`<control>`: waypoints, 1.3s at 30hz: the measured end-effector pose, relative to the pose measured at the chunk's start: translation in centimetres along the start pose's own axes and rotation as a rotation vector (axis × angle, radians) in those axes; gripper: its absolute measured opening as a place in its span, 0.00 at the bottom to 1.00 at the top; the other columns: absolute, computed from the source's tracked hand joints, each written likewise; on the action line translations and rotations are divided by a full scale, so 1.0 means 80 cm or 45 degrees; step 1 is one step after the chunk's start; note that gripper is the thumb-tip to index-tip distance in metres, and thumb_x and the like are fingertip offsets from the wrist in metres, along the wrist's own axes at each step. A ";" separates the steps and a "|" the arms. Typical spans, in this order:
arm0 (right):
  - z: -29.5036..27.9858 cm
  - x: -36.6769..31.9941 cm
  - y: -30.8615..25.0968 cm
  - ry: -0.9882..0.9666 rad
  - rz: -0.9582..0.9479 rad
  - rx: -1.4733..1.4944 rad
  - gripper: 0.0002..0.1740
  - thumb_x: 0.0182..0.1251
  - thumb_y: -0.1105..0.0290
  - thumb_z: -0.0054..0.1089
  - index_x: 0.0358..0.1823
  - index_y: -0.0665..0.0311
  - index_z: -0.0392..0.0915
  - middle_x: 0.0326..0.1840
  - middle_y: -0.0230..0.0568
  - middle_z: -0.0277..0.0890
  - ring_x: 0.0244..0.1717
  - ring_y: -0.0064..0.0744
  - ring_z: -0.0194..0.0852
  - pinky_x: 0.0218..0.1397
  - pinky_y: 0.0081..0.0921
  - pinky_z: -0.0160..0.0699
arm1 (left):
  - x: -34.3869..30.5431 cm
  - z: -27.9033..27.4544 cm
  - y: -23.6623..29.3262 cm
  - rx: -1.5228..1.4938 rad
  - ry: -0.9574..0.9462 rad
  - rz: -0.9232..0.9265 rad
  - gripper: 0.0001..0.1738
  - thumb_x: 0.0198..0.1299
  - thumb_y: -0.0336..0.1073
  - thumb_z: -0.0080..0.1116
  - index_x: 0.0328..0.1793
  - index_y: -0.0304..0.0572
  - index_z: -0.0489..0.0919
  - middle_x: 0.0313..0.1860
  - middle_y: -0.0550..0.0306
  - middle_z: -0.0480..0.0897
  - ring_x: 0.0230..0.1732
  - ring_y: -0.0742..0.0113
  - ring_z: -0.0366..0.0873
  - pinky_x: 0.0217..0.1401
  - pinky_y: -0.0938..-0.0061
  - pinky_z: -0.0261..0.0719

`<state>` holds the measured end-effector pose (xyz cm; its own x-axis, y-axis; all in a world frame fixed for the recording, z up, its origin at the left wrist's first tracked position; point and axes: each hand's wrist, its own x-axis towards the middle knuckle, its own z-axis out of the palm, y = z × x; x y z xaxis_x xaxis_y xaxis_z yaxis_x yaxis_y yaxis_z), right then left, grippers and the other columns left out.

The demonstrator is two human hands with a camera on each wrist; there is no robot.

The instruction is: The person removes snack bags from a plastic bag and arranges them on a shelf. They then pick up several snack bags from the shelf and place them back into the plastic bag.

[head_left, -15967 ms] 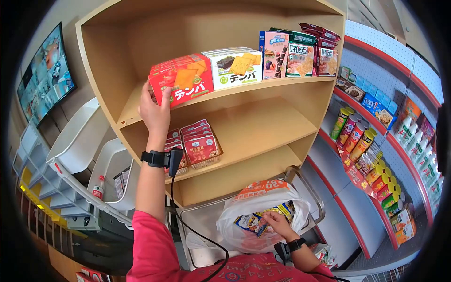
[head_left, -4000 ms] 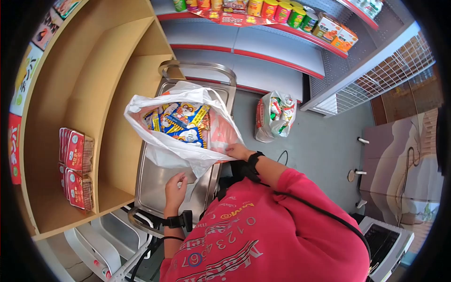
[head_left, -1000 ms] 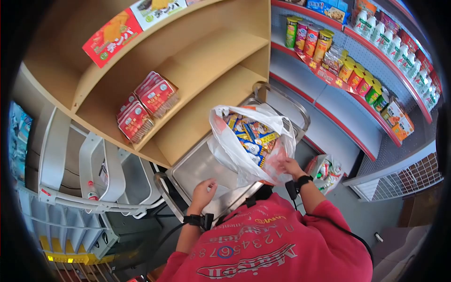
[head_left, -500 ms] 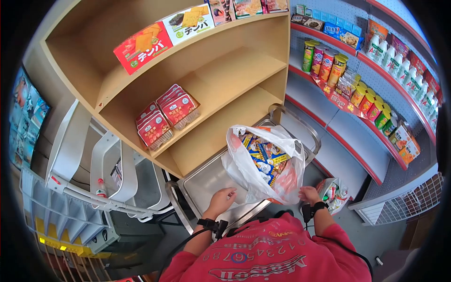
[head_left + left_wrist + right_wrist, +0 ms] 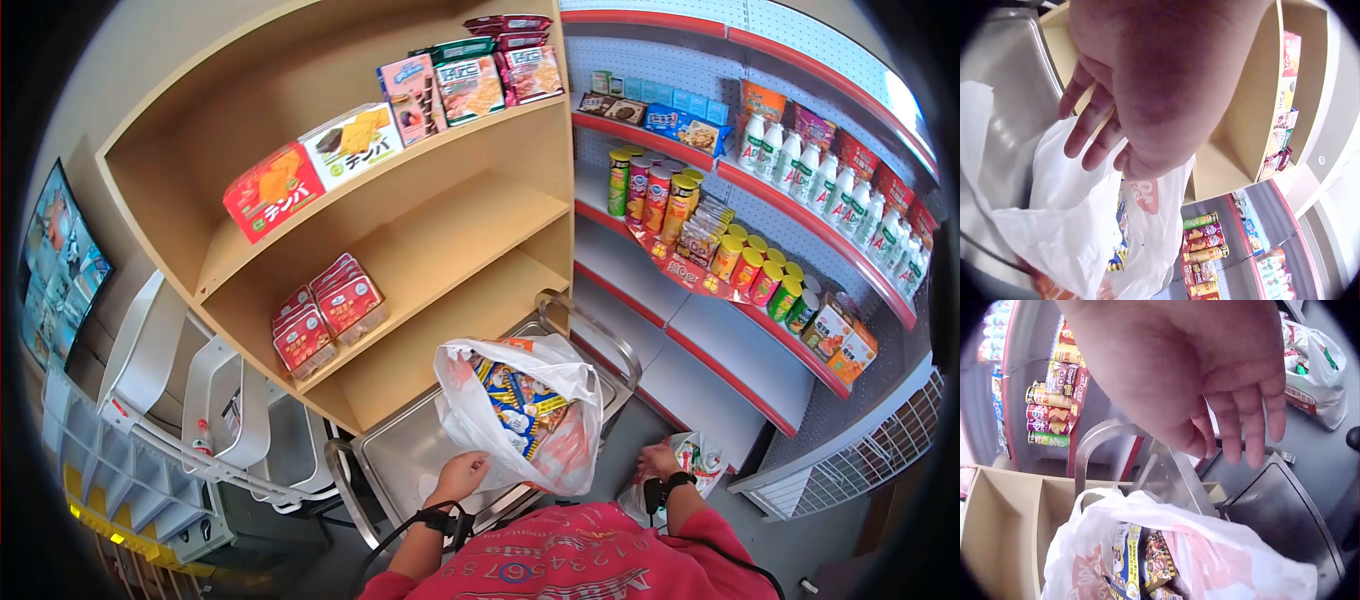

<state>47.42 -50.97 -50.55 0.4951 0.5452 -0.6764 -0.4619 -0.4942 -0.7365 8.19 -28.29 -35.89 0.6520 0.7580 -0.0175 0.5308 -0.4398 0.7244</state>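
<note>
A white plastic bag (image 5: 575, 440) with blue and yellow snack packets (image 5: 522, 405) inside stands open on the metal cart (image 5: 400, 455). My left hand (image 5: 460, 478) is just left of the bag over the cart, holding nothing; in the left wrist view the hand (image 5: 1160, 81) has its fingers relaxed and spread. To the right of the bag, my right hand (image 5: 660, 462) is raised in the air, its fingers loosely bent and empty, as the right wrist view shows the hand (image 5: 1191, 369) above the bag (image 5: 1222, 556).
A wooden shelf (image 5: 450, 225) holds cracker boxes (image 5: 275, 190) above and red packs (image 5: 348, 305) below. At the right, grey shelves carry chip cans (image 5: 655, 200) and white bottles (image 5: 790, 160). Another filled bag (image 5: 695, 455) is on the floor behind my right hand.
My right hand has let go of the bag's edge and moved away to the right. The head view has tilted up, showing more of the upper shelves.
</note>
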 end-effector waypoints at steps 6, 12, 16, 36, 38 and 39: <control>-0.172 0.035 0.095 -0.118 -0.627 -2.116 0.20 0.58 0.53 0.54 0.45 0.59 0.75 0.42 0.44 0.78 0.41 0.44 0.79 0.39 0.42 0.77 | 0.047 0.060 0.090 0.014 -0.128 0.192 0.16 0.57 0.40 0.55 0.48 0.39 0.79 0.36 0.47 0.82 0.35 0.57 0.81 0.40 0.68 0.77; -0.268 0.040 0.167 -0.219 -0.222 -1.844 0.21 0.63 0.57 0.47 0.53 0.60 0.72 0.52 0.43 0.74 0.45 0.43 0.78 0.51 0.35 0.76 | 0.051 0.101 0.125 0.071 -0.155 0.160 0.16 0.57 0.41 0.54 0.46 0.39 0.79 0.35 0.47 0.82 0.35 0.57 0.81 0.38 0.68 0.77; -0.327 0.117 0.252 -0.110 -0.467 -1.685 0.10 0.57 0.61 0.53 0.34 0.56 0.79 0.40 0.39 0.80 0.44 0.39 0.79 0.43 0.33 0.78 | 0.042 0.120 0.142 0.081 -0.177 0.099 0.16 0.57 0.41 0.53 0.46 0.39 0.79 0.34 0.47 0.82 0.35 0.56 0.81 0.38 0.67 0.77; -0.261 0.061 0.282 -0.090 -0.204 -1.700 0.11 0.53 0.66 0.48 0.24 0.61 0.80 0.23 0.41 0.80 0.24 0.36 0.80 0.31 0.32 0.79 | 0.009 0.196 0.187 0.196 -0.294 0.021 0.14 0.55 0.35 0.57 0.47 0.39 0.79 0.34 0.46 0.81 0.35 0.54 0.80 0.39 0.66 0.76; -0.260 0.040 0.290 -0.141 -0.273 -1.452 0.12 0.55 0.66 0.48 0.25 0.64 0.79 0.21 0.39 0.78 0.19 0.32 0.78 0.26 0.29 0.78 | 0.010 0.204 0.189 0.233 -0.373 0.062 0.14 0.55 0.34 0.57 0.47 0.38 0.79 0.35 0.47 0.81 0.35 0.57 0.80 0.39 0.69 0.77; -0.261 0.032 0.285 -0.277 -0.638 -1.937 0.12 0.56 0.67 0.48 0.25 0.65 0.79 0.24 0.41 0.79 0.19 0.30 0.78 0.23 0.29 0.77 | 0.010 0.209 0.186 0.232 -0.419 0.062 0.13 0.55 0.34 0.57 0.46 0.37 0.79 0.36 0.47 0.82 0.35 0.59 0.81 0.39 0.70 0.77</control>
<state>53.52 -74.97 -69.18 0.1948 0.8652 -0.4621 0.8910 -0.3531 -0.2854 25.68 -42.27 -36.69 0.8020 0.5522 -0.2277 0.5632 -0.5723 0.5960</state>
